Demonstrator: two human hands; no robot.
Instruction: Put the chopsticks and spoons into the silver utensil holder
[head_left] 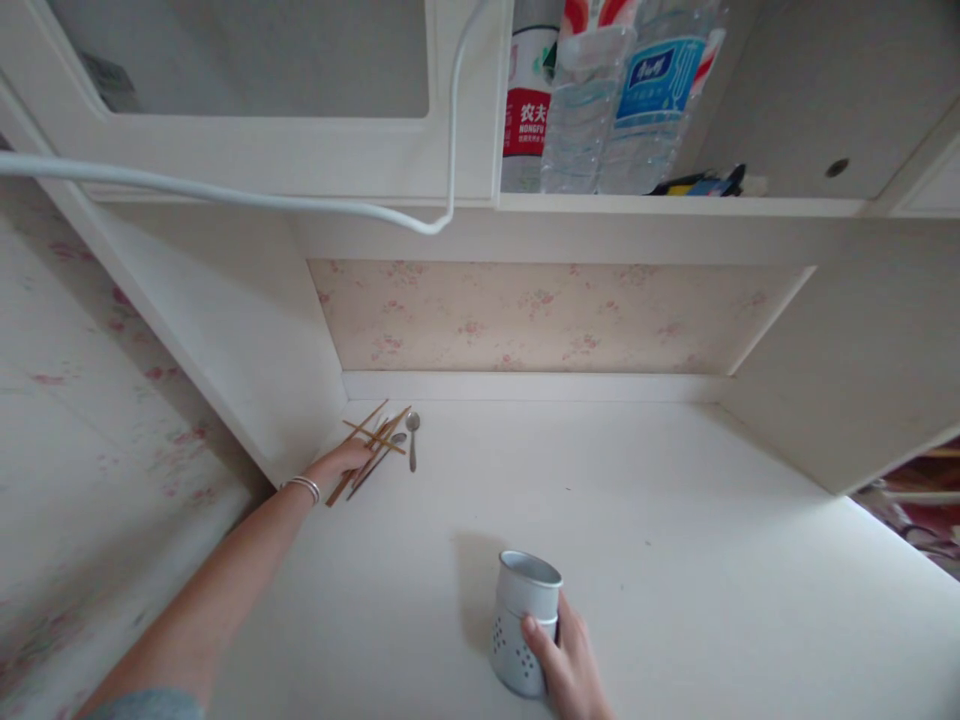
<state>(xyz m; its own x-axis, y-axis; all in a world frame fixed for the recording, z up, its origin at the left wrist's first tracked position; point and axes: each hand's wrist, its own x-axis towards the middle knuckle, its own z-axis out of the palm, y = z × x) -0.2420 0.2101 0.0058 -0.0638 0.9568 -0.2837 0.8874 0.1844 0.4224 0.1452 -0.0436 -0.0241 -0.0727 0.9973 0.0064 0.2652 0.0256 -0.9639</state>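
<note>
The right hand was wrapped around a perforated metal holder, standing upright on the white desk. Well beyond it, the left hand lay on scattered chopsticks, a spoon just past the fingertips. Gathering the sticks parallel first would probably give a surer pinch. Whether those fingers had closed could not be told; the right wrist was cut off.
</note>
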